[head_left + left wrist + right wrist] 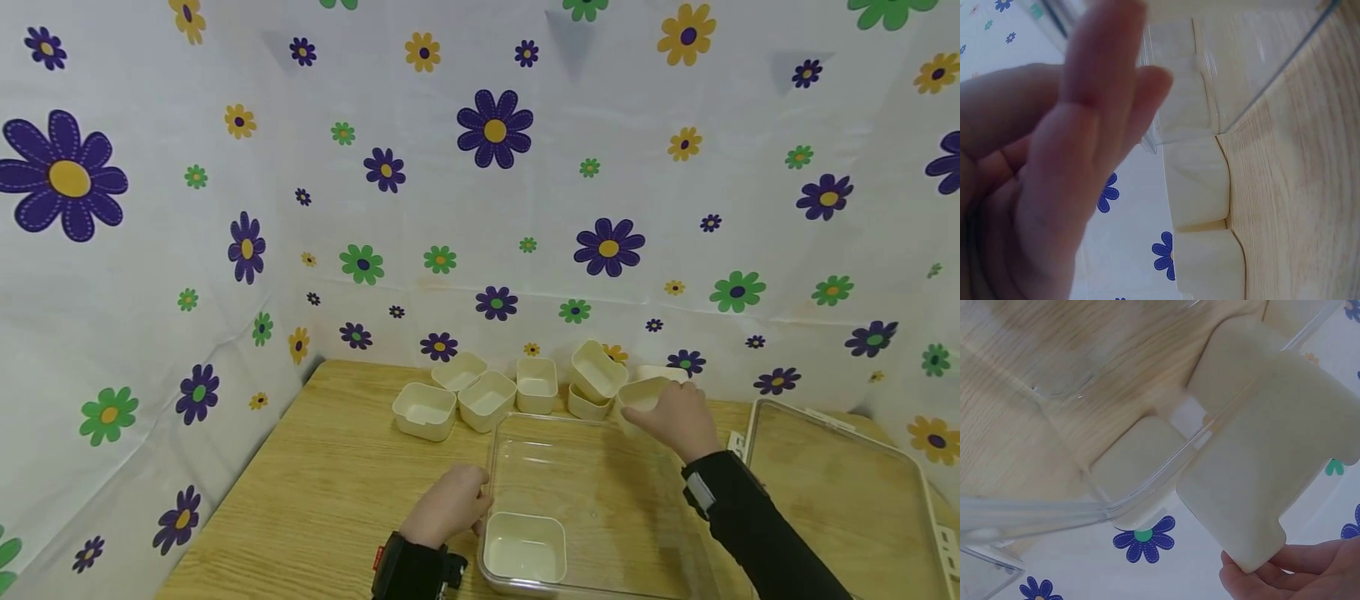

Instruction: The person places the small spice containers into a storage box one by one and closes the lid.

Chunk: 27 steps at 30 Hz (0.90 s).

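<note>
- Cream box (641,392) sits pinched in the right hand (678,417), whose thumb and fingers are clamped on one corner; it is tilted near the far edge of the clear bin.
- Left hand (450,504) has its fingers bent onto the left rim of the clear bin (592,483), so the two hands are well apart.
- Inside that bin, in the near left corner, stands one box (525,547), upright.
- Four upright boxes (423,412) cluster behind the bin, toward the left.
- Just left of the held box, a tilted box (598,371) rests on a lower box (587,406).
- Clear lid (840,492) with pale clips lies at the right.
- Wooden table (300,483) carries everything, before a flowered cloth (450,212).
</note>
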Tool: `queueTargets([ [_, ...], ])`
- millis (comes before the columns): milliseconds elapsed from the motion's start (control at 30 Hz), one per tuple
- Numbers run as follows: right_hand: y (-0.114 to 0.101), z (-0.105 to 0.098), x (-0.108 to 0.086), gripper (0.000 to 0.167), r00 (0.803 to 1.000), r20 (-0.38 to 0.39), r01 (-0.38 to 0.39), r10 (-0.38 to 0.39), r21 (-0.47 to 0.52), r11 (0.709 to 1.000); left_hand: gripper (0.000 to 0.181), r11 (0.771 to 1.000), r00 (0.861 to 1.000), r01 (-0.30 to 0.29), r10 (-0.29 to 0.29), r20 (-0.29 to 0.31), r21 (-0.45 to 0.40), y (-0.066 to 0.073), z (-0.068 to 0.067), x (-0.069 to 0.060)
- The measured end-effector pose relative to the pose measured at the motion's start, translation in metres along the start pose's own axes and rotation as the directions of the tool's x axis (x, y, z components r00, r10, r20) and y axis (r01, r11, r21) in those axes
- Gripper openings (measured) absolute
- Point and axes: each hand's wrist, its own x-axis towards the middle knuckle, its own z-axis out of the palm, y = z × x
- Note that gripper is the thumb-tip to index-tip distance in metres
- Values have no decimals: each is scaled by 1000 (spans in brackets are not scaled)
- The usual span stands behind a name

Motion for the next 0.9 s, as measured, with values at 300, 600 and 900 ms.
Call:
queueTargets([
  [300,-9,7,-12,64,999,-25,39,-39,25,999,15,1000,1000,-2,2,-5,10,0,0,1],
  [600,-16,16,-27,76,998,-18,67,-66,63,996,17,1000,1000,-3,3,-3,5,-1,0,0],
  [900,-22,21,-39,83,990,-42,132,-131,20,991,18,1000,1000,-11,11,-8,18,-3,3,0],
])
